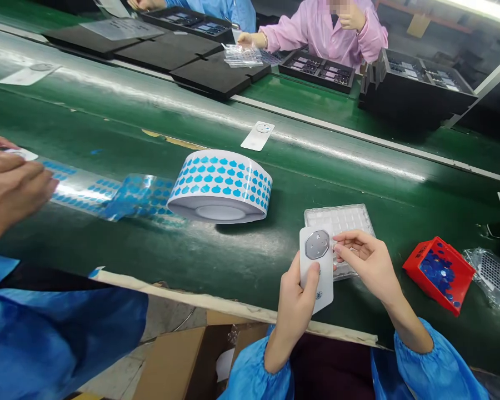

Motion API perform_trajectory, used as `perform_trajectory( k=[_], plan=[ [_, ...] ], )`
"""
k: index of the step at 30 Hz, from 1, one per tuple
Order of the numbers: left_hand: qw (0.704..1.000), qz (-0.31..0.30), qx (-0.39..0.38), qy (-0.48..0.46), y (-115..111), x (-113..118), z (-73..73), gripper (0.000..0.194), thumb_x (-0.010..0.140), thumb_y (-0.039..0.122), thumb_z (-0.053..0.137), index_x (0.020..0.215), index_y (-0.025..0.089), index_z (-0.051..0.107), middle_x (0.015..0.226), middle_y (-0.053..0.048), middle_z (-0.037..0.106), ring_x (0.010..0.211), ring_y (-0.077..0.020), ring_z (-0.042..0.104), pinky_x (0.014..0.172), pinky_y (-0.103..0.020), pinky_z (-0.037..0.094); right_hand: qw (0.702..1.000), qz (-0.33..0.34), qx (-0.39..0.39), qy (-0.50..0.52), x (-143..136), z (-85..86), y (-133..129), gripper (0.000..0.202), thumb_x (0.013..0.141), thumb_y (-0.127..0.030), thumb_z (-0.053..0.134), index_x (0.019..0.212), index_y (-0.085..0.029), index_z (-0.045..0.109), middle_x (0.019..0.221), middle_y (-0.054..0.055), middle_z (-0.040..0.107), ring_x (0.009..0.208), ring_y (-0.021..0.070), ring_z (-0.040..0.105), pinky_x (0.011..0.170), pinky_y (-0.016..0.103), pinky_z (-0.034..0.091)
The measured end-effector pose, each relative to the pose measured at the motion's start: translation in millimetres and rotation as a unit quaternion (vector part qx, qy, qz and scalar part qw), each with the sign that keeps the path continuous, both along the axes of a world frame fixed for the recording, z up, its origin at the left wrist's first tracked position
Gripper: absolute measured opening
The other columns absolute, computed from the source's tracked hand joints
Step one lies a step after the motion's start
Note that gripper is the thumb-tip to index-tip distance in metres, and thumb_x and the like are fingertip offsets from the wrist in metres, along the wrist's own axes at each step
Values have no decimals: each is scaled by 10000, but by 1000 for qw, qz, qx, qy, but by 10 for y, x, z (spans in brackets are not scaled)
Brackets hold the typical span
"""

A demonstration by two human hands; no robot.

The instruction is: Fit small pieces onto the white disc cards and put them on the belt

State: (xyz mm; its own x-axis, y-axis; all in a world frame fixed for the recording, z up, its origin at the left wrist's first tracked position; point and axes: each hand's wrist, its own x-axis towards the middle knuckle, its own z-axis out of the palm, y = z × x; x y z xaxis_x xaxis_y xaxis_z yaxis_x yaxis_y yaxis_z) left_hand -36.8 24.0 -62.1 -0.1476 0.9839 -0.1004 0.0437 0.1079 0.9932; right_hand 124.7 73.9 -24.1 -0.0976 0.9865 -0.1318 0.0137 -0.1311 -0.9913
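Observation:
My left hand [294,300] grips a white phone back cover [325,286] by its lower part, thumb across its face. The cover stands tilted, its grey camera plate [317,244] at the top. Beside that plate, my right hand [369,264] has thumb and forefinger pinched near the cover's right edge; whatever they may hold is too small to make out. Behind both hands lies a clear plastic tray [350,216] with rows of compartments, partly hidden by the cover and fingers.
Left stands a roll of blue stickers [220,178], its strip running toward a co-worker's hand [16,191]. A red box [416,258] with blue pieces sits right. Another cover [258,137] lies on the conveyor belt [316,147]. Black trays [216,75] and two co-workers are across.

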Motion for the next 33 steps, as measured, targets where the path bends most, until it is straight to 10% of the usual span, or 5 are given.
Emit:
perform_trajectory(
  k=[33],
  plan=[
    [991,-66,76,88,-58,42,5,380,1062,381,503,1253,162,748,768,-35,744,595,-187,635,676,-279,574,999,-12,-21,-42,63,-3,-61,360,815,-497,903,888,-210,698,911,26,702,715,185,712,594,298,661]
  ],
)
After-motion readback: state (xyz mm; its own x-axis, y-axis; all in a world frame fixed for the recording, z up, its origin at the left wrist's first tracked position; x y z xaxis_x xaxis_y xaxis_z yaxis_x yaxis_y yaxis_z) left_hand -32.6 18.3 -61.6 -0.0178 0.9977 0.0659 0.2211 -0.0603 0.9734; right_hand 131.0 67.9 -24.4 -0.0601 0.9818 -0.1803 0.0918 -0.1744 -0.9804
